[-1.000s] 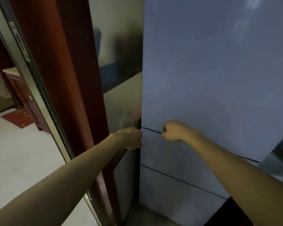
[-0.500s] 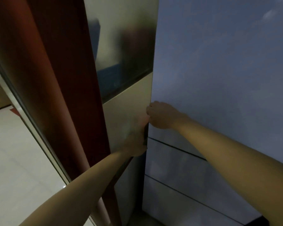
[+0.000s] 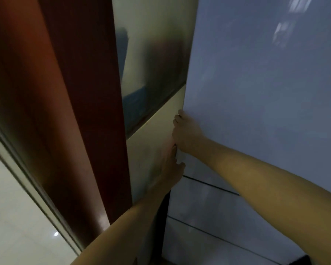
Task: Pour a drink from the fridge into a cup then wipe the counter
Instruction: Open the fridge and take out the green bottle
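Note:
A tall pale grey fridge fills the right of the view; its upper door (image 3: 266, 92) is closed, with two drawer fronts (image 3: 204, 203) below it. My right hand (image 3: 185, 131) is curled around the left edge of the upper door. My left hand (image 3: 170, 169) sits just below it, fingers tucked into the same edge near the door's bottom corner. No drink, cup or counter is in view.
A reflective beige side panel (image 3: 155, 142) stands tight against the fridge's left edge. Left of it rises a dark red-brown wooden door frame (image 3: 75, 111) with a metal strip. Pale tiled floor (image 3: 13, 217) shows at the lower left.
My right hand has moved from the seam under the upper door up to that door's left edge. The left hand has slid up along the edge. My view has moved closer.

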